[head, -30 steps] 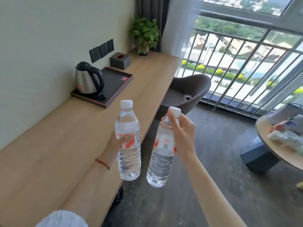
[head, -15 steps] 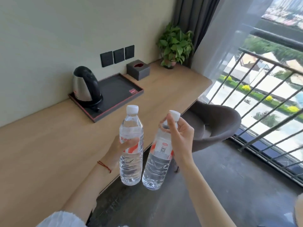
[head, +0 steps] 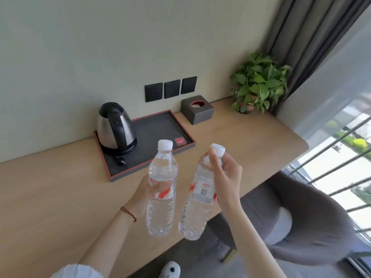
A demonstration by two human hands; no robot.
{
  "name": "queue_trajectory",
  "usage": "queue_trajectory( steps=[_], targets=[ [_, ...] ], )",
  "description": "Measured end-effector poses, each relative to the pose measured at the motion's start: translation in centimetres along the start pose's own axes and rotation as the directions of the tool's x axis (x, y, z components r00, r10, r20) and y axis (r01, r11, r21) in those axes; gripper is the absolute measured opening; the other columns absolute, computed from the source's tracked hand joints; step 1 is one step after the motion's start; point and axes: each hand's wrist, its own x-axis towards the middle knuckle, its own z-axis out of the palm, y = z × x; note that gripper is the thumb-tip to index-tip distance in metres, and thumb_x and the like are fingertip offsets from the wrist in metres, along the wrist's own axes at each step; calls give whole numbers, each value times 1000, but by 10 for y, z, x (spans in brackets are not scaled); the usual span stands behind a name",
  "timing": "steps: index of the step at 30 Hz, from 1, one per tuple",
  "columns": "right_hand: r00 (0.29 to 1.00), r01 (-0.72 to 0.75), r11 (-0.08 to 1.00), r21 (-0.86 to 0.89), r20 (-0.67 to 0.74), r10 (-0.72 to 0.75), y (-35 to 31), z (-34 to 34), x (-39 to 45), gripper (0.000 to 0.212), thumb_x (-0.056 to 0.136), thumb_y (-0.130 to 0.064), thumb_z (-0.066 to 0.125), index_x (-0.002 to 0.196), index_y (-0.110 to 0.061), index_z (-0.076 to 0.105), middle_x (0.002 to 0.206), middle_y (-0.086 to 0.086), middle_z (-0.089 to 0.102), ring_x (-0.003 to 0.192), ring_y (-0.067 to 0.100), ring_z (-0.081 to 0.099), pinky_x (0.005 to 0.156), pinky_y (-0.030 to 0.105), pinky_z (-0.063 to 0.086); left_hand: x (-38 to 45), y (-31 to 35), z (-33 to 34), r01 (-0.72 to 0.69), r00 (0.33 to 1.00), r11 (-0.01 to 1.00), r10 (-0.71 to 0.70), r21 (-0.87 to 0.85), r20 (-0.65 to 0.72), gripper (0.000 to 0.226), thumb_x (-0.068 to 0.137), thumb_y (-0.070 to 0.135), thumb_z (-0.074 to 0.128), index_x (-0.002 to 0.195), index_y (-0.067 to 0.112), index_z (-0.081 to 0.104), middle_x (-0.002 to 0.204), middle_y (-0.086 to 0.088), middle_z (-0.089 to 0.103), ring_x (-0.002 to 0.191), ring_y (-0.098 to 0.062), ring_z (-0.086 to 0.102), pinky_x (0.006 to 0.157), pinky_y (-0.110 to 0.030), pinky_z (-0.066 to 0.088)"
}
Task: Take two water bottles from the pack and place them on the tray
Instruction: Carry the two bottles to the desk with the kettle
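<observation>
I hold two clear water bottles with white caps and red-and-white labels in the air above the desk's front edge. My left hand (head: pixel 149 192) grips the upright left bottle (head: pixel 161 209) around its label. My right hand (head: pixel 225 177) holds the right bottle (head: pixel 195 213) near its neck and cap, and it hangs tilted. The dark tray (head: pixel 158 129) with a red rim lies on the desk just beyond the bottles. The pack is out of view.
A steel kettle (head: pixel 115 128) stands on the tray's left half, and a small red card (head: pixel 180 141) lies near its front right corner. A dark tissue box (head: pixel 196 110) and a potted plant (head: pixel 259 83) stand further right. A grey chair (head: pixel 301 217) sits below the wooden desk (head: pixel 50 197).
The view has turned left and closer to the desk, so the tray now lies straight ahead. Both hands keep their hold on the bottles, which have moved nearer to the tray.
</observation>
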Motion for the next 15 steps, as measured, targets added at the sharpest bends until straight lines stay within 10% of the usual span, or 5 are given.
queue_trajectory(
  steps=[6, 12, 15],
  targets=[
    [994, 18, 999, -35, 112, -14, 6, 5, 69, 61, 77, -57, 59, 76, 4, 63, 78, 33, 64, 65, 43, 59, 62, 55, 53, 49, 5, 9, 2, 996, 999, -6, -48, -91, 60, 39, 59, 84, 92, 33, 71, 83, 9, 76, 81, -7, 70, 70, -19, 56],
    [940, 67, 995, -70, 340, -39, 28, 11, 117, 29, 79, -57, 58, 68, -32, 69, 62, -11, 70, 53, 3, 59, 51, 17, 48, 64, -5, 28, 38, 951, 998, -50, -46, -306, 58, 42, 49, 85, 94, 31, 68, 85, 9, 76, 84, -8, 71, 68, -17, 55],
    [876, 83, 992, -93, 481, -29, 40, 12, 131, 37, 77, -61, 57, 75, -27, 71, 72, -2, 76, 61, 23, 66, 58, 38, 56, 63, -16, 43, 68, 882, 997, -80, -42, -465, 52, 46, 42, 80, 95, 29, 68, 86, 9, 76, 86, -8, 71, 70, -18, 54]
  ],
)
